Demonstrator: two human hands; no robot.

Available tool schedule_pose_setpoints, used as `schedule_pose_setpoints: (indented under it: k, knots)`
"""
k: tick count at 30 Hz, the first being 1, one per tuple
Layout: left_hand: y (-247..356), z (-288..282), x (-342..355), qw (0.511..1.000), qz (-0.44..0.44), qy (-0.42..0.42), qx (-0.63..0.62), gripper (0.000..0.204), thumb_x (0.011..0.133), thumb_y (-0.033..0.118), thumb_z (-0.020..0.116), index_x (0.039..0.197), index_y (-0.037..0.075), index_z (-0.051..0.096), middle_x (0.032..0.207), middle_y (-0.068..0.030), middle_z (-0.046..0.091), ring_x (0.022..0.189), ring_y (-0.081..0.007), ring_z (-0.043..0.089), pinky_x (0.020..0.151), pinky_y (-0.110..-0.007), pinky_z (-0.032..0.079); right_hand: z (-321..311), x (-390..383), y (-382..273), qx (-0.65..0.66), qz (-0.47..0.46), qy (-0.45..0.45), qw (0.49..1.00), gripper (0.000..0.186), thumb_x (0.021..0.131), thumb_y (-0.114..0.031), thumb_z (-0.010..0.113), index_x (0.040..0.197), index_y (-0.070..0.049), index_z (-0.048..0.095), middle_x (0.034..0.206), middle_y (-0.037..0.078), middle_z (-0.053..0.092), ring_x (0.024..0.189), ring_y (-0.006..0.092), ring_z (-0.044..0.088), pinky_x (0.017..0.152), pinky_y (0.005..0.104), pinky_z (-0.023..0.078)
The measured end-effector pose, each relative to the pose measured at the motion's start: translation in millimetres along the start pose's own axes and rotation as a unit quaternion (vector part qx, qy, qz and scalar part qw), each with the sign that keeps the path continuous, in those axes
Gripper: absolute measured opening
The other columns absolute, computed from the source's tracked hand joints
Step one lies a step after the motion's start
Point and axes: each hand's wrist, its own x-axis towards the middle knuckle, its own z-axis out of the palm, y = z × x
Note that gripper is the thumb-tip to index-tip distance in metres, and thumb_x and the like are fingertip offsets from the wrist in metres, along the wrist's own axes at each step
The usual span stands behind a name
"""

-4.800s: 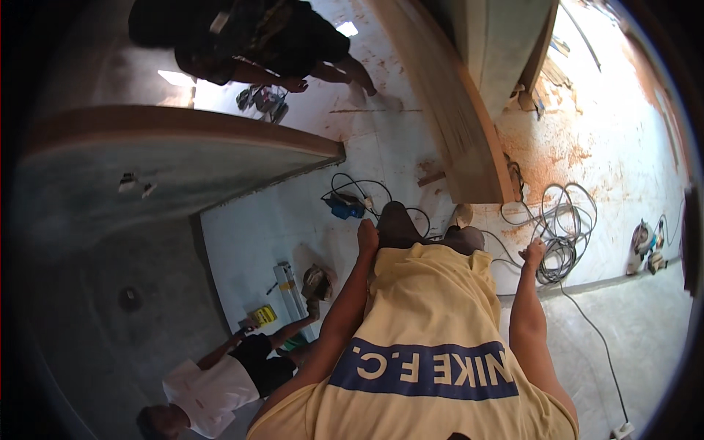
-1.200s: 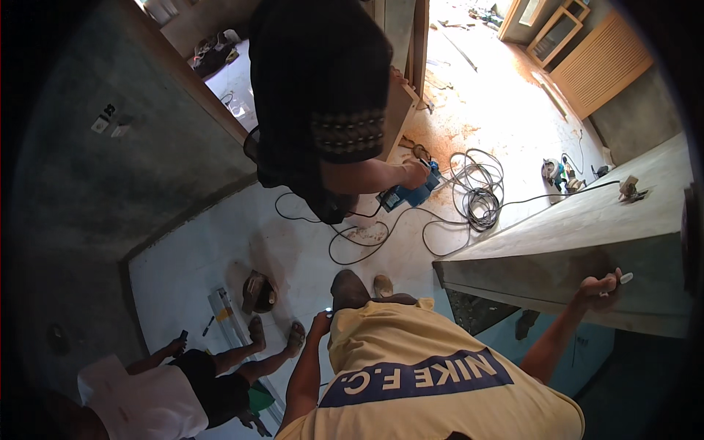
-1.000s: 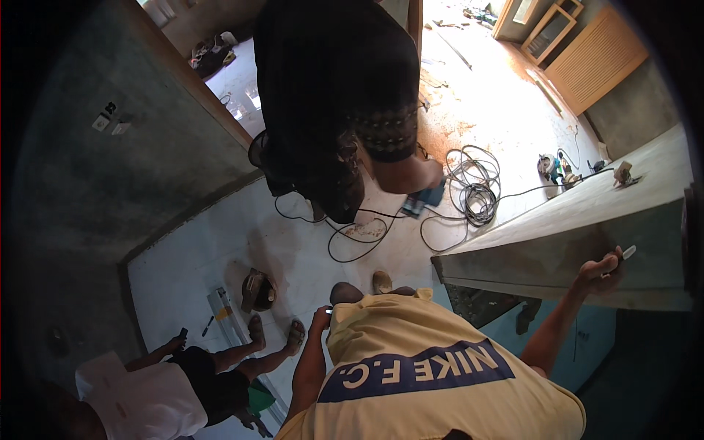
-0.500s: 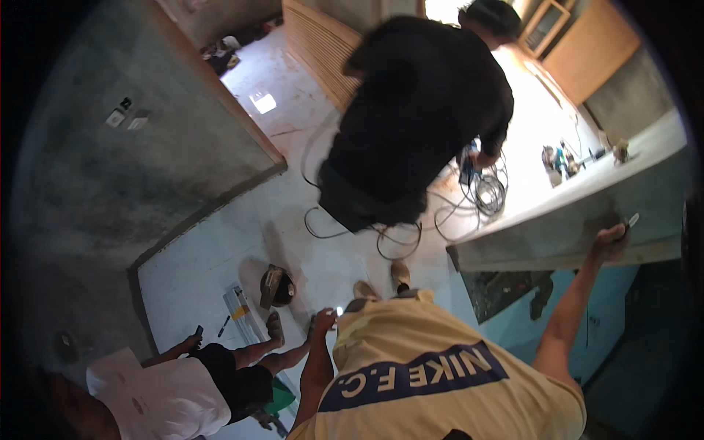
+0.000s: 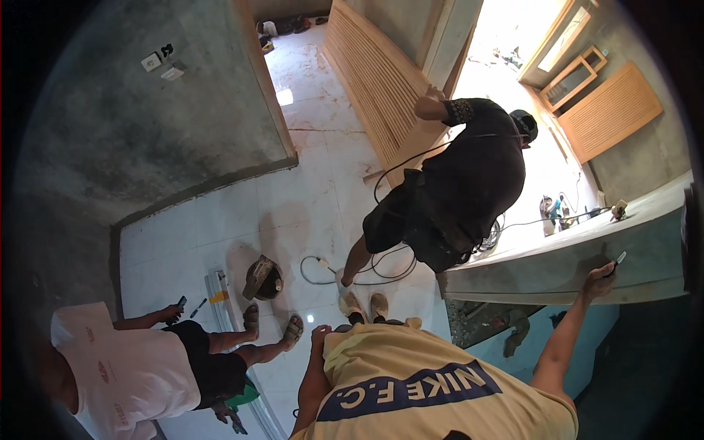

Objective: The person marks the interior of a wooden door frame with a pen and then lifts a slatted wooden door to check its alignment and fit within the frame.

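My right hand [image 5: 599, 281] reaches out at the right and is closed on a small knife [image 5: 620, 260] with a dark handle and pale blade. The knife is held against or just in front of the grey side of a counter [image 5: 528, 274]; I cannot tell whether it touches. My left hand [image 5: 320, 334] hangs low by the hem of my yellow shirt [image 5: 411, 367]. Its fingers look curled, and whatever may be in them is hidden.
A person in black [image 5: 469, 183] bends over cables [image 5: 381, 273] ahead. Another in a white shirt [image 5: 125, 367] sits at left, holding a dark object. A black bucket [image 5: 265, 279] and metal profiles [image 5: 222, 297] lie on the floor. A slatted wooden door [image 5: 374, 81] leans behind; tools [image 5: 554, 213] rest on the counter.
The person in black has shifted right and turned, one arm now reaching back toward the wooden door, a cable across the back. My view has tilted; my right hand still holds the knife.
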Motion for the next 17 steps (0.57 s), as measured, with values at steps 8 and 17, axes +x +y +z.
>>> schedule_pose_setpoints:
  k: [8,17]
  knots:
    - [-0.2,11.5,-3.1,0.989,-0.139,0.043,0.036,0.034,0.085,0.026,0.067,0.109,0.002,0.066,0.085,-0.0142,0.072,0.074,-0.0209,0.069,0.059,-0.033,0.054,-0.5,0.6,8.1,0.039,0.019,-0.056,0.997,0.028,0.097,-0.025,0.057,0.086,0.000,0.064,0.070,0.014,0.063,0.056,0.0326,0.062,0.046,0.0390,0.047]
    - [30.5,4.1,14.2,0.948,-0.303,0.043,-0.083,0.038,0.086,0.027,0.067,0.116,0.005,0.063,0.091,-0.0130,0.071,0.069,-0.0216,0.067,0.055,-0.036,0.055,-2.7,8.0,-3.7,0.046,0.017,-0.062,0.997,0.026,0.095,-0.025,0.061,0.091,0.000,0.065,0.076,0.016,0.066,0.062,0.0322,0.065,0.052,0.0404,0.051]
